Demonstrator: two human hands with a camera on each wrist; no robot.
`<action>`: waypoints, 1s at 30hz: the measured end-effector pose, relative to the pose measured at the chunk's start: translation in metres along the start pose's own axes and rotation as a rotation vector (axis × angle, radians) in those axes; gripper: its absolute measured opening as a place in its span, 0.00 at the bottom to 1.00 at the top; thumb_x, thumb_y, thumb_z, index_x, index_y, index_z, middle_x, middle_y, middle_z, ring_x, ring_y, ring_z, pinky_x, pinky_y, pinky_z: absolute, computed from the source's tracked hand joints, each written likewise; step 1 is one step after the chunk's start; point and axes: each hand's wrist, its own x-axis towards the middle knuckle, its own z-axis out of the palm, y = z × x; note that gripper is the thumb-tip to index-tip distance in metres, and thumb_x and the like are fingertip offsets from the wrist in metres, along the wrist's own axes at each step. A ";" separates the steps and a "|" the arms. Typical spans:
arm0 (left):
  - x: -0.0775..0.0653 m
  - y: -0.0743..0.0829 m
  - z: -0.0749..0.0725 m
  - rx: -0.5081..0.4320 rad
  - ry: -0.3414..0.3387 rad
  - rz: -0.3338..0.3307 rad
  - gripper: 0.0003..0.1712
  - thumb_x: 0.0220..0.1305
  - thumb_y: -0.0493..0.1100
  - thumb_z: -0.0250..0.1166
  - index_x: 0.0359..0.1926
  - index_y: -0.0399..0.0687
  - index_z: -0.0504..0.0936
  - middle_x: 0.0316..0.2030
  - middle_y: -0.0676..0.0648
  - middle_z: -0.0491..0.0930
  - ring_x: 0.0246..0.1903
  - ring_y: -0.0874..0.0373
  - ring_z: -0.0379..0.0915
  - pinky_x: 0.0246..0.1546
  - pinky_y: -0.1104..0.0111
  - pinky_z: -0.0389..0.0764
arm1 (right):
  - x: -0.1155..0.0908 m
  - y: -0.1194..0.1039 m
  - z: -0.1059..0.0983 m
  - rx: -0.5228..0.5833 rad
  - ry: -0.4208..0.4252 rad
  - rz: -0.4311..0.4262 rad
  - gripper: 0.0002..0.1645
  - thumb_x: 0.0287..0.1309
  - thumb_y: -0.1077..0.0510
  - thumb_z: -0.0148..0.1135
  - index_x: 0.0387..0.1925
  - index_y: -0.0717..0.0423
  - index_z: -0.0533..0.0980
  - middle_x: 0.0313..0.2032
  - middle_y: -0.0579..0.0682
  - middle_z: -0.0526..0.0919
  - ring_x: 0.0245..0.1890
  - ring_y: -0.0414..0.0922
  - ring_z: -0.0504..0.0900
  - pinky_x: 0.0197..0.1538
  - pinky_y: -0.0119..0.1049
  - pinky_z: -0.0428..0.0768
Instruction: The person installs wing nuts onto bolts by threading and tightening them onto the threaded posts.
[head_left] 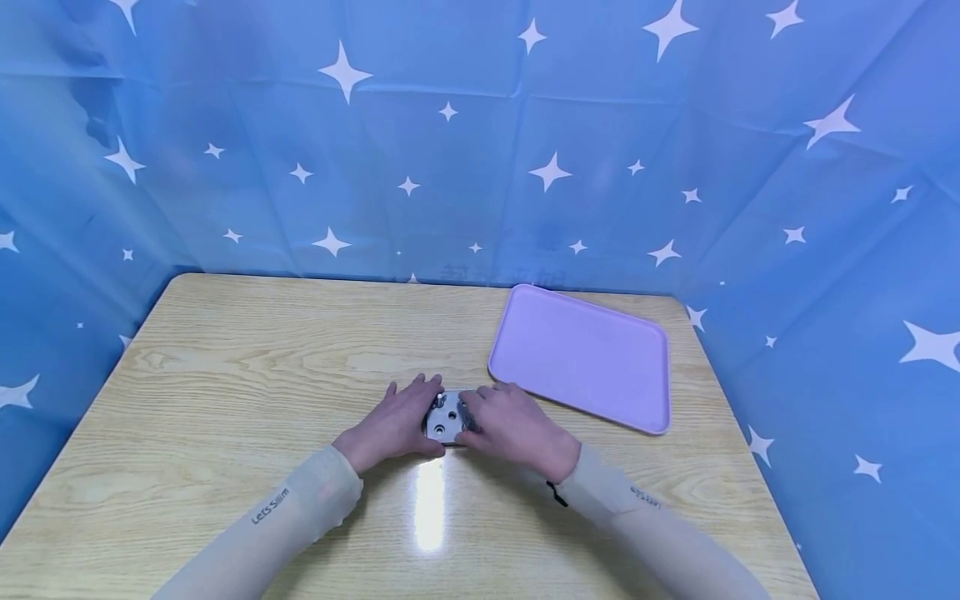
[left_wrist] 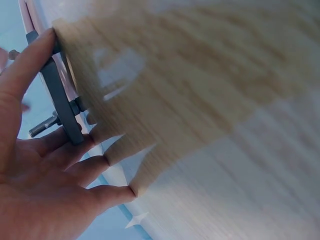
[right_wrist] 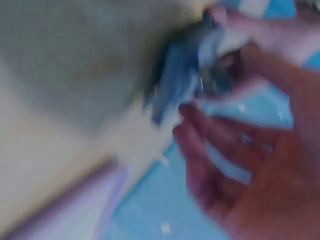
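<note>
A flat grey metal plate (head_left: 444, 421) with round holes lies level near the middle of the table, between both hands. My left hand (head_left: 393, 422) grips its left end, thumb at the near edge and fingers on the far side. The left wrist view shows the plate edge-on as a dark bar (left_wrist: 62, 100), with a threaded bolt (left_wrist: 44, 125) sticking out. My right hand (head_left: 517, 427) is at the plate's right end, where thumb and fingers pinch a small dark part (right_wrist: 217, 80). Blur and the fingers hide what kind of part it is.
A purple tray (head_left: 585, 358) with a raised rim lies at the back right of the wood-grain table (head_left: 262, 358). A blue curtain (head_left: 480, 167) with white stars hangs behind and along the sides.
</note>
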 end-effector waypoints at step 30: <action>0.000 0.001 0.000 0.006 -0.012 -0.015 0.60 0.49 0.54 0.84 0.76 0.36 0.63 0.75 0.34 0.63 0.77 0.38 0.52 0.73 0.35 0.50 | -0.003 -0.004 0.021 -0.238 0.143 -0.114 0.05 0.59 0.58 0.72 0.34 0.50 0.81 0.32 0.45 0.85 0.32 0.44 0.78 0.35 0.36 0.72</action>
